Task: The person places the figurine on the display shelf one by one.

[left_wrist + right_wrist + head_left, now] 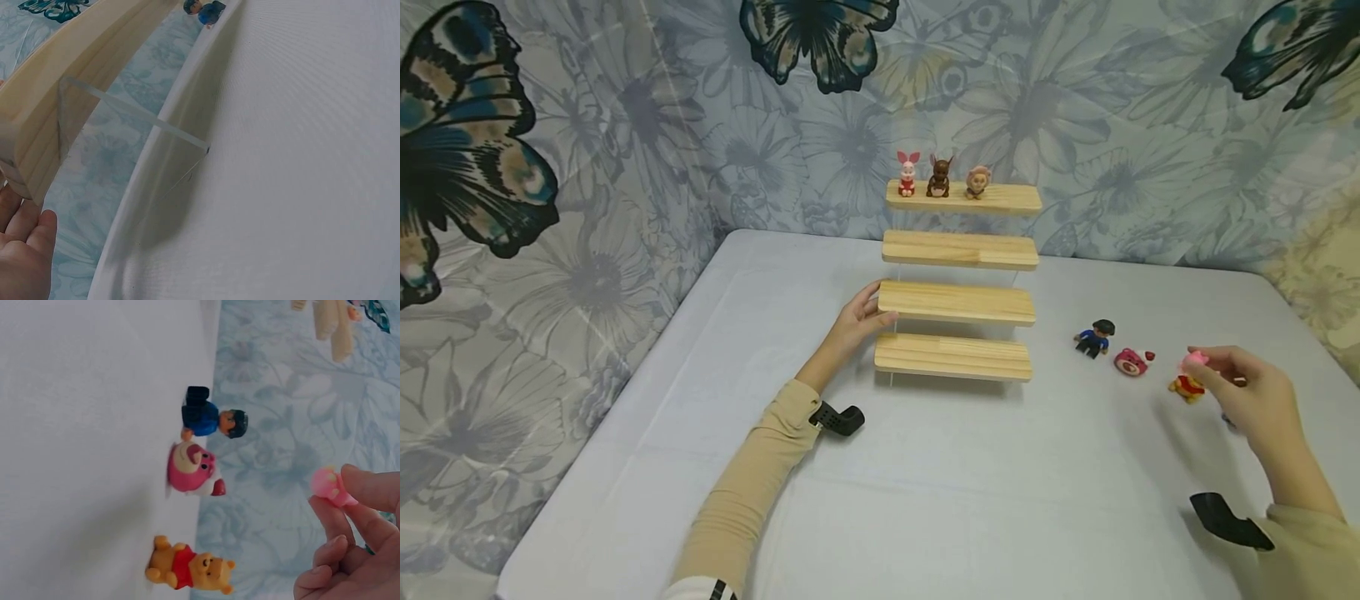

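Observation:
My right hand (1258,396) pinches a small pink figurine (331,485) between thumb and fingertips, held up off the table. In the head view it overlaps the yellow bear figurine in a red shirt (1187,388) sitting below. Beside that bear are a pink bear figurine (1129,362) and a toy figure in blue with dark hair (1093,339). At the left end of a tiered wooden display shelf (957,302), my left hand (856,321) grips the second board from the bottom, its thumb at the front edge.
On the top board (1007,198) stand a pink-eared figurine (907,175), a brown figurine (938,177) and a tan figurine (977,182). Clear supports join the boards. A white cloth (700,400) covers the table, and patterned fabric (632,167) hangs behind it.

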Motion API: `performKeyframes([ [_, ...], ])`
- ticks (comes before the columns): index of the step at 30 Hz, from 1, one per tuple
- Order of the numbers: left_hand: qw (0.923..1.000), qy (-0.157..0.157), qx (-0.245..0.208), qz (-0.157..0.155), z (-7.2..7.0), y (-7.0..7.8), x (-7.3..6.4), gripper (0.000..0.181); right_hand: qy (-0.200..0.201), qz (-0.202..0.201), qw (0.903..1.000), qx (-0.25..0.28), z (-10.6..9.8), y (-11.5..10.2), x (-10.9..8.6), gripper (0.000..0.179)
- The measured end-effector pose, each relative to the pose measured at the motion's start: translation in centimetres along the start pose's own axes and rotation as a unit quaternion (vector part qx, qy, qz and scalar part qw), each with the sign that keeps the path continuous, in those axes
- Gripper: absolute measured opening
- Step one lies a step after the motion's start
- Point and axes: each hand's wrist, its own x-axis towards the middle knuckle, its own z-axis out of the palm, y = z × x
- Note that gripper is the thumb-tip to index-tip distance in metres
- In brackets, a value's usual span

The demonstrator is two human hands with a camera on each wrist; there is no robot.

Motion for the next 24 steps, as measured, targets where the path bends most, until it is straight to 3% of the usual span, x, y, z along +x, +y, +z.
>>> performKeyframes([
  [9, 0.9999, -0.006, -0.005, 0.01, 0.0, 0.1, 0.0, 0.065, 0.021, 0.021, 0.9996, -0.002, 0.1, -1.1, 0.7, 0.005],
  [14, 0.9999, -0.004, -0.009, 0.007, 0.0, 0.1, 0.0, 0.065, 0.039, 0.018, 0.999, -0.012, 0.2, -1.6, 1.0, 0.016],
  [18, 0.9999, -0.003, -0.011, 0.006, 0.1, 0.1, 0.0, 0.065, 0.047, 0.009, 0.9988, -0.002, 0.0, -2.0, 1.3, 0.005],
  [24, 0.9999, -0.004, -0.01, 0.006, -0.1, -0.1, 0.1, 0.064, 0.048, 0.021, 0.9986, 0.0, -0.2, -3.0, 2.2, 0.007],
])
